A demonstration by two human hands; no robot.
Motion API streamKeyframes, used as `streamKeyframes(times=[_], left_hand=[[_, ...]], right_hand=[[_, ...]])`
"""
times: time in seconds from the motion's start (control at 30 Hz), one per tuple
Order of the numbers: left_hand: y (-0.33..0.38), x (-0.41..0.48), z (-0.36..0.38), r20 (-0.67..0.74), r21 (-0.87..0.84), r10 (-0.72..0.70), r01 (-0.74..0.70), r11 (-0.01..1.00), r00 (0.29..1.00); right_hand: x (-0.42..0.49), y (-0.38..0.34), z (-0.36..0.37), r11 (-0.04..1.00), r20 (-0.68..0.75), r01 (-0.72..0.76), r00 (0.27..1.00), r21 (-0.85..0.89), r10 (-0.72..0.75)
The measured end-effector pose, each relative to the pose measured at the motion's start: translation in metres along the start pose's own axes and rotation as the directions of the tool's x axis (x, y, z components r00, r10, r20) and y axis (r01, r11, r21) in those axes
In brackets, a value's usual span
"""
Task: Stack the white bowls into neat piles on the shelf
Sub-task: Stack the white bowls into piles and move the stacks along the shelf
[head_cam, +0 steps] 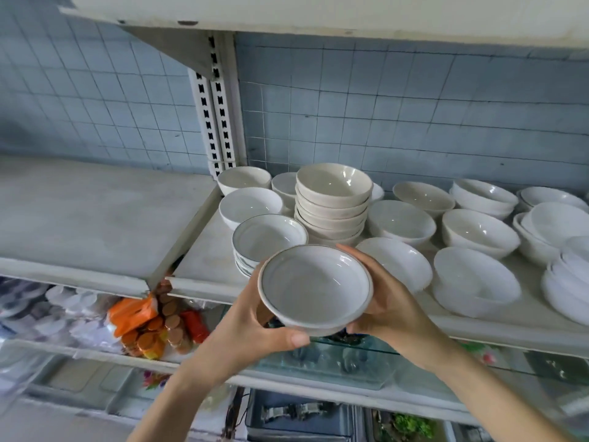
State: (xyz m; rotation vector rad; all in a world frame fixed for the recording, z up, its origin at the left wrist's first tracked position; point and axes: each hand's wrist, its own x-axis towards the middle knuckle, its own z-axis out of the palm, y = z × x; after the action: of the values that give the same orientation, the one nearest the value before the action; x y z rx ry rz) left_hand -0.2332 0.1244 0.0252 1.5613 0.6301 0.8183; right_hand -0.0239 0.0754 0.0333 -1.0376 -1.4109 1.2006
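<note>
I hold a white bowl with a dark rim line (pixel 315 283) in front of the shelf edge, tilted toward me. My left hand (pixel 255 327) grips its lower left side, thumb under the front rim. My right hand (pixel 387 301) cups its right side. Just behind it on the shelf (pixel 204 263) stands a short pile of similar dark-rimmed bowls (pixel 267 240). A taller pile of cream bowls (pixel 333 202) stands further back. Loose white bowls lie to the right, such as one (pixel 400 221) and another (pixel 479 232).
Shallow white bowls and plates (pixel 475 279) crowd the right end of the shelf. The left shelf section (pixel 89 218) is bare. An upper shelf (pixel 287 14) overhangs. Lower shelves hold orange packets (pixel 134 314), stacked lids and glass dishes (pixel 334 362).
</note>
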Motion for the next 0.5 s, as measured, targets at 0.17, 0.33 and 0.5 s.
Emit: streamKeyframes(times=[0.17, 0.33, 0.5], left_hand=[[-0.006, -0.021, -0.026, -0.1, 0.036, 0.009, -0.006, 0.999, 0.995], [-0.007, -0.028, -0.056, -0.185, 0.141, 0.096, -0.07, 0.988, 0.978], [0.001, -0.003, -0.089, -0.125, 0.25, 0.186, -0.15, 0.957, 0.975]], right_hand=[[0.019, 0.011, 0.03, 0.998, 0.064, -0.038, 0.997, -0.051, 0.041], [0.04, 0.014, 0.056, 0.995, 0.047, -0.031, 0.998, -0.092, 0.035], [0.065, 0.01, 0.062, 0.989, -0.034, 0.033, 0.999, -0.143, -0.038]])
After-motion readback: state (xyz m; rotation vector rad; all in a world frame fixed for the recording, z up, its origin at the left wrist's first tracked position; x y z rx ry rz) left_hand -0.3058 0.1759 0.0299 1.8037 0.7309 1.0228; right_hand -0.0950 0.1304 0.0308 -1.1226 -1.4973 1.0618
